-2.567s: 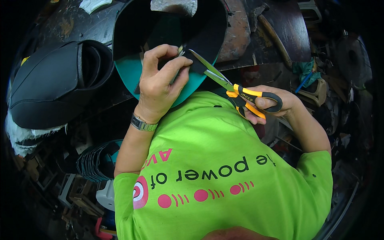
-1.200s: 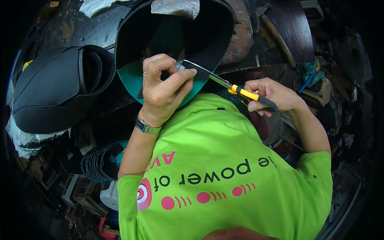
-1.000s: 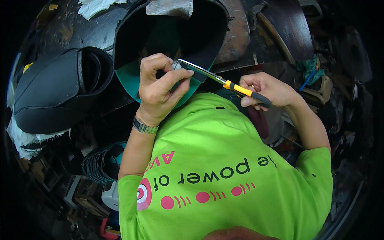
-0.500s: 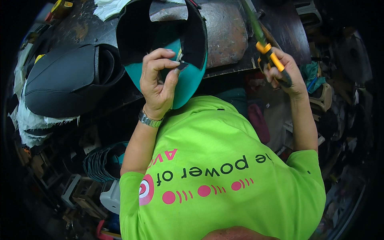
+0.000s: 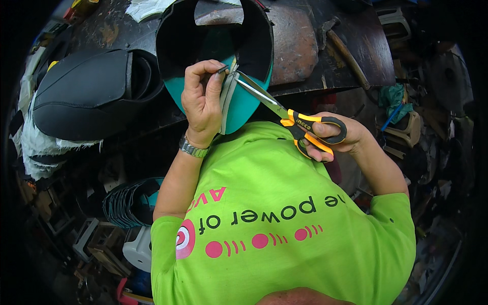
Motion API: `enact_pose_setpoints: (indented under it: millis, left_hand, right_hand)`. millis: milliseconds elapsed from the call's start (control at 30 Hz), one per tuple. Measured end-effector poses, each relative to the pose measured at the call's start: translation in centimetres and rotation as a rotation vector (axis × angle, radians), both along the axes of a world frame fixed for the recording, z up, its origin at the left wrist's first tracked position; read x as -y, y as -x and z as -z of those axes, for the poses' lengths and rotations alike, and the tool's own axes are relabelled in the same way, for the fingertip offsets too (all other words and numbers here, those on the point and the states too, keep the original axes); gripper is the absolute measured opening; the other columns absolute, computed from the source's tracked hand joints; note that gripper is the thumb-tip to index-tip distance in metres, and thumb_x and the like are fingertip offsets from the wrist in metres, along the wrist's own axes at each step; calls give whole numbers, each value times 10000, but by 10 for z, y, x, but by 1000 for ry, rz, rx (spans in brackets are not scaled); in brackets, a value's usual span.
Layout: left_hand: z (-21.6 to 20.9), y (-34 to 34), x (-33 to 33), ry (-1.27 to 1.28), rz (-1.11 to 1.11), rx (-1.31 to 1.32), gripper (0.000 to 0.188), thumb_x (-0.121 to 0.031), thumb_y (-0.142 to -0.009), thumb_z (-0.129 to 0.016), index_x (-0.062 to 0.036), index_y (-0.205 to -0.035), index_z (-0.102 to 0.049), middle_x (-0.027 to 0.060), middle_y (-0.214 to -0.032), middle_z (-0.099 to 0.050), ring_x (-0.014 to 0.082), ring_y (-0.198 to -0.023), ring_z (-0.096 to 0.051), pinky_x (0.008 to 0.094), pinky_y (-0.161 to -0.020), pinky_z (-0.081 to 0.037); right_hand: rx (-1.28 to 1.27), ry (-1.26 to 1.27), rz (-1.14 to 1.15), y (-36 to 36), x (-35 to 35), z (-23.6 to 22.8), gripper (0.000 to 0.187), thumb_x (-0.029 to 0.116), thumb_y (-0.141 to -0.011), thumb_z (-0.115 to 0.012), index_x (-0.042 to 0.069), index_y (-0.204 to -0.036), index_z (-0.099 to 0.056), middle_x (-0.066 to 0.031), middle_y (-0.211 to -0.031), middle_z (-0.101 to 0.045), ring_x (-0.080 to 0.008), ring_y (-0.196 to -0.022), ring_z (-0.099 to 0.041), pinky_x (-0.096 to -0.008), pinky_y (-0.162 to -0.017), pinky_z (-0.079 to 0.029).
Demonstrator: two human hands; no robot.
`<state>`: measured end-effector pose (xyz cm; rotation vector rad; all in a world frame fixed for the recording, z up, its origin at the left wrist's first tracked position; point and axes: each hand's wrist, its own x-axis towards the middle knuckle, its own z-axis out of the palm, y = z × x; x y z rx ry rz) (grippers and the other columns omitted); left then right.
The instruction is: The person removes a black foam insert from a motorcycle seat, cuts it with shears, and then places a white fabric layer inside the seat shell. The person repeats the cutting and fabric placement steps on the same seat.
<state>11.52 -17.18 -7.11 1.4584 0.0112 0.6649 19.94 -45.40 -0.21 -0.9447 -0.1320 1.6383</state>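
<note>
Black-and-teal tube (image 5: 249,109) sits at the near edge of the counter (image 5: 129,30), its open mouth facing up and its teal lip hanging past that edge. Scissors (image 5: 290,117) slant in from the right, their loops around the fingers of the right hand (image 5: 345,133), which is well apart from the tube, short of the counter's near edge. Pale strip (image 5: 227,99) runs lengthwise away from the body; the left hand (image 5: 201,99) is nearer, just left of it, while the blade tips meet its upper part from the right, contact uncertain. Left fingers are narrow, pinching a dark scrap (image 5: 222,69). Half a second ago the right hand was raised by the counter's right corner, blades pointing away; now they point at the strip, whose pale length has come into view.
</note>
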Motion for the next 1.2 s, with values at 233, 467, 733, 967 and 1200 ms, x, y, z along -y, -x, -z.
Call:
enact_pose_setpoints:
  millis: [233,467,733,967,1200]
  left_hand:
    - [4,0,-2,-78,7,27,157,30,-1024,-552,7,-1179,-547,94,-1130,-641,121,-971,-624,260,-917,-510]
    - [-52,28,-6,-465,393,45,95,-84,-889,-767,-48,-862,-683,53,-781,-625,192,-770,-635,296,-699,-513]
    - [-132,52,-46,-1008,68,2,196,-174,-734,-881,-79,-800,-723,32,-702,-627,194,-638,-622,314,-550,-482]
    - [-151,0,-49,-1354,161,139,262,-205,-794,-814,-113,-1007,-693,28,-936,-626,219,-865,-626,365,-724,-505]
    - [-130,-106,-45,-1796,421,324,276,-184,-857,-676,-160,-1111,-571,75,-1150,-575,226,-1210,-567,527,-1248,-225]
  right_hand:
    - [71,157,91,1,-12,-2,328,325,-998,-692,6,-979,-622,-75,-676,-666,-79,-473,-590,-185,-426,-457]
    - [475,165,352,-2,-21,-17,292,130,-848,-845,55,-999,-607,-3,-776,-640,-43,-567,-610,-172,-466,-480]
    - [1361,386,646,-44,-33,-3,160,57,-883,-771,10,-949,-633,48,-746,-564,-5,-658,-489,-187,-595,-407]
    - [2002,892,331,-166,-14,-2,289,327,-848,-763,69,-975,-736,-163,-878,-740,-367,-858,-717,-448,-773,-545]
    - [1366,356,694,-150,-38,2,329,207,-782,-887,38,-998,-705,-42,-799,-692,-131,-703,-665,-277,-649,-526]
